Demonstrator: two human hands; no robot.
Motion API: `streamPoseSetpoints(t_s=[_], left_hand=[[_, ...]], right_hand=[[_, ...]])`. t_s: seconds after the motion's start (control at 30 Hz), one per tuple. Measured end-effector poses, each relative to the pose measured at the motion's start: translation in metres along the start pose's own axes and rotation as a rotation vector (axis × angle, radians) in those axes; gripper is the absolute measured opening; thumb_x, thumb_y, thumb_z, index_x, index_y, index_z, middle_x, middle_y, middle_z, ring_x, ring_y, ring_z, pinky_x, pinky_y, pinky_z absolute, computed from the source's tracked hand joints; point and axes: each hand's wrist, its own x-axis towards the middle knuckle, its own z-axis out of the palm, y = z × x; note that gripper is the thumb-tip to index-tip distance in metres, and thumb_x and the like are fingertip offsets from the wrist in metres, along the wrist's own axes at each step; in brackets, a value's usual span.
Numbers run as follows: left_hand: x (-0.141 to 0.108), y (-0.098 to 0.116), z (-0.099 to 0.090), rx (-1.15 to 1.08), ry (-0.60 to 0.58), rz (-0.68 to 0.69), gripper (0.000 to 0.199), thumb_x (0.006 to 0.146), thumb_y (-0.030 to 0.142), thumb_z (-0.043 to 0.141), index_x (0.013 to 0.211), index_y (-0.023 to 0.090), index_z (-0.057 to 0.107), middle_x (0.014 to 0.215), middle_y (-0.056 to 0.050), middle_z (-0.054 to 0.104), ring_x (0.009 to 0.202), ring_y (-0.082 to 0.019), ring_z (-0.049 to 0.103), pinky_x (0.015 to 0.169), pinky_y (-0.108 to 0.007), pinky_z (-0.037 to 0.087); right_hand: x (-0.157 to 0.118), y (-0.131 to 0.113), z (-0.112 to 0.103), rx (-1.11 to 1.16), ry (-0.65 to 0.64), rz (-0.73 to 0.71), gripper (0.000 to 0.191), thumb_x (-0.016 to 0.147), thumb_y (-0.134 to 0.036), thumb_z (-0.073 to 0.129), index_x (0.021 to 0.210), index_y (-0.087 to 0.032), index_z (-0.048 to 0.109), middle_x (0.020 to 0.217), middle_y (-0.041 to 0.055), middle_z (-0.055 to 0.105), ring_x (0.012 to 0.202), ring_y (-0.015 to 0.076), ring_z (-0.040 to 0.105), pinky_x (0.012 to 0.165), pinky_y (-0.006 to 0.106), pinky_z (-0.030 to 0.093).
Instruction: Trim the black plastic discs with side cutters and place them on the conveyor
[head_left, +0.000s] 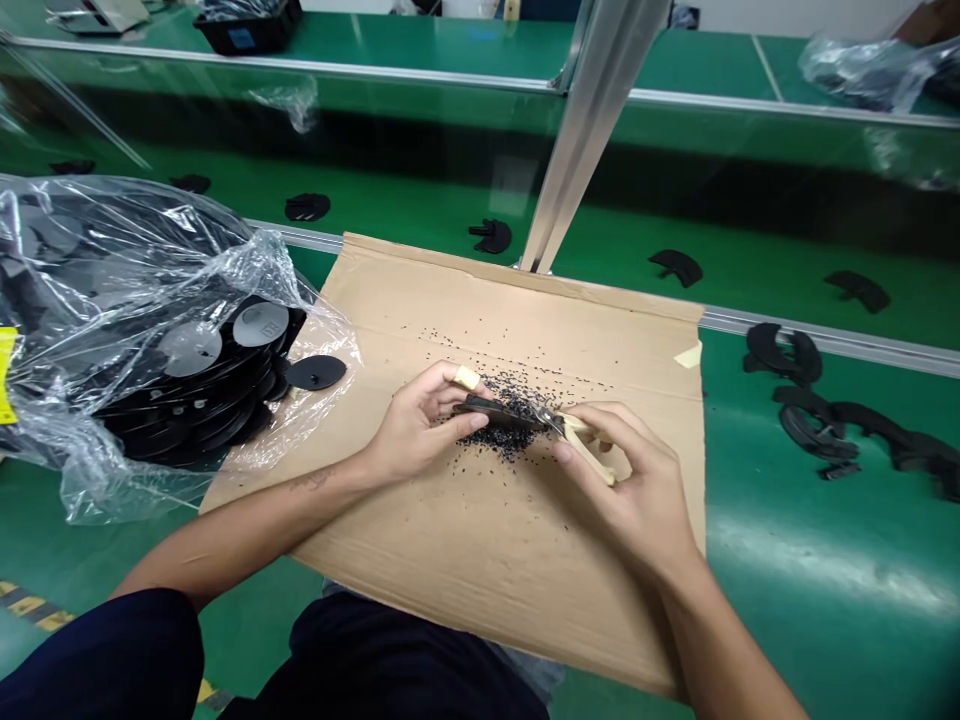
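Navy sleeve [105, 660], lower left. Center: pinching black plastic part [499, 412] in left fingers [465, 428], gripping cream-handled nippers [551, 417] in right fingers [579, 468]. Likely light, stiff, slick; hold by rim.

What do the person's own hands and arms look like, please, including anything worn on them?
Neither the left hand nor the right hand wears a glove. A pale yellow wrap circles one left finger, and a faint, tattoo-like marking shows on the left forearm. A dark navy sleeve ends above it; no sleeve shows on the right.
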Motion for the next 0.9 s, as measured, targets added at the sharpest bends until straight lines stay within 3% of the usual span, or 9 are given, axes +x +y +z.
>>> streamPoseSetpoints(t_s=[0.17, 0.27, 0.37, 0.5, 0.57, 0.67, 0.77, 0.9], left_hand=[[-0.003, 0.001, 0.001, -0.006, -0.033, -0.022, 0.029, 0.091, 0.019, 0.066, 0.12, 0.017, 0.061, 0.117, -0.01, 0.069, 0.107, -0.017, 0.07, 0.089, -0.028, 0.062], [-0.004, 0.004, 0.002, 0.161, -0.06, 0.064, 0.029, 0.09, 0.016, 0.067, 0.119, 0.017, 0.066, 0.112, -0.01, 0.068, 0.106, -0.018, 0.067, 0.091, -0.033, 0.06], [-0.004, 0.005, 0.001, 0.326, -0.079, 0.174, 0.03, 0.089, 0.01, 0.065, 0.118, 0.019, 0.068, 0.107, -0.008, 0.067, 0.1, -0.017, 0.066, 0.086, -0.033, 0.059], [-0.003, 0.003, -0.002, 0.348, -0.091, 0.236, 0.034, 0.089, 0.001, 0.06, 0.117, 0.019, 0.068, 0.111, -0.009, 0.069, 0.102, -0.016, 0.067, 0.086, -0.032, 0.059], [-0.002, 0.002, -0.002, 0.332, -0.087, 0.252, 0.035, 0.087, -0.001, 0.06, 0.115, 0.018, 0.069, 0.11, -0.009, 0.071, 0.103, -0.016, 0.068, 0.087, -0.032, 0.06], [-0.001, 0.002, -0.002, 0.315, -0.084, 0.25, 0.035, 0.087, -0.001, 0.059, 0.114, 0.018, 0.07, 0.109, -0.009, 0.073, 0.101, -0.015, 0.07, 0.087, -0.031, 0.061], [-0.001, 0.003, 0.0, 0.297, -0.092, 0.242, 0.034, 0.087, 0.0, 0.059, 0.113, 0.019, 0.071, 0.107, -0.008, 0.074, 0.099, -0.015, 0.071, 0.085, -0.031, 0.061], [-0.001, 0.005, 0.0, 0.282, -0.1, 0.226, 0.031, 0.086, 0.001, 0.061, 0.111, 0.017, 0.072, 0.105, -0.009, 0.075, 0.098, -0.015, 0.071, 0.086, -0.031, 0.061]], right_hand=[[-0.001, -0.007, 0.0, 0.317, -0.187, 0.021, 0.018, 0.094, -0.034, 0.061, 0.107, -0.024, 0.069, 0.13, 0.0117, 0.064, 0.118, 0.0253, 0.063, 0.088, 0.039, 0.058], [-0.004, -0.009, 0.006, 0.319, -0.218, -0.021, 0.02, 0.09, -0.031, 0.067, 0.108, -0.023, 0.07, 0.126, 0.0119, 0.065, 0.111, 0.024, 0.065, 0.081, 0.036, 0.059], [-0.005, -0.011, 0.007, 0.317, -0.207, -0.093, 0.023, 0.088, -0.031, 0.069, 0.109, -0.022, 0.07, 0.123, 0.0131, 0.065, 0.113, 0.0263, 0.064, 0.09, 0.043, 0.057], [-0.004, -0.011, -0.002, 0.414, -0.23, -0.129, 0.025, 0.092, -0.037, 0.063, 0.111, -0.022, 0.069, 0.12, 0.0129, 0.066, 0.109, 0.0255, 0.065, 0.089, 0.043, 0.057], [-0.003, -0.008, -0.005, 0.343, -0.135, -0.125, 0.023, 0.093, -0.033, 0.063, 0.113, -0.023, 0.068, 0.113, 0.0115, 0.068, 0.104, 0.0244, 0.066, 0.086, 0.041, 0.058], [-0.001, 0.001, -0.005, 0.02, 0.014, -0.188, 0.027, 0.087, -0.023, 0.07, 0.114, -0.022, 0.067, 0.106, 0.0113, 0.069, 0.101, 0.0256, 0.066, 0.084, 0.043, 0.057], [0.0, 0.009, -0.003, -0.169, 0.005, -0.274, 0.032, 0.084, -0.021, 0.073, 0.116, -0.02, 0.065, 0.107, 0.0123, 0.068, 0.099, 0.0262, 0.067, 0.081, 0.043, 0.058], [-0.001, 0.011, -0.002, -0.191, -0.005, -0.324, 0.034, 0.086, -0.022, 0.071, 0.119, -0.02, 0.062, 0.108, 0.0121, 0.069, 0.098, 0.0249, 0.068, 0.079, 0.042, 0.059]])
